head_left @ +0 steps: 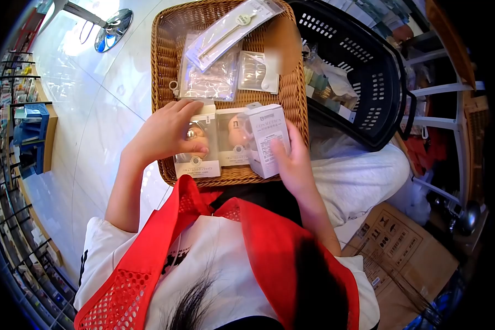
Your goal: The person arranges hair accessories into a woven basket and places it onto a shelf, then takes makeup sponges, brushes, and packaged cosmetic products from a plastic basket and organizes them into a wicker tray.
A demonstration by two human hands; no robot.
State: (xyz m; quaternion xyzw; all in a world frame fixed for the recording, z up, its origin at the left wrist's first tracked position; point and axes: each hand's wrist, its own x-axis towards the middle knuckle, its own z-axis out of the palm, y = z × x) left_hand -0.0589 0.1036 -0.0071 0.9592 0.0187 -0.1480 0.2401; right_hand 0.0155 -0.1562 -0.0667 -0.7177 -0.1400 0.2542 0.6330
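In the head view, my right hand (297, 159) grips a white printed cosmetics box (268, 144), thumb on its front, tilted over the front of a wicker basket (300, 104). My left hand (168, 132) is closed around a clear-fronted box (204, 166) with a rounded peach item inside, fingers over its top and thumb across the window. Between them stands a similar clear-fronted box (234, 157) with a peach egg-shaped item, partly hidden by the white box. Behind lie a long clear packet (234, 34), a flat transparent pouch (209, 80) and a small white packet (253, 71).
A black plastic basket (377, 82) holding several packaged goods stands at the right, against the wicker one. A flat cardboard box (401, 258) lies at lower right. Stocked shelves (25, 231) line the left, and a chrome stand base (114, 33) sits on the tiled floor.
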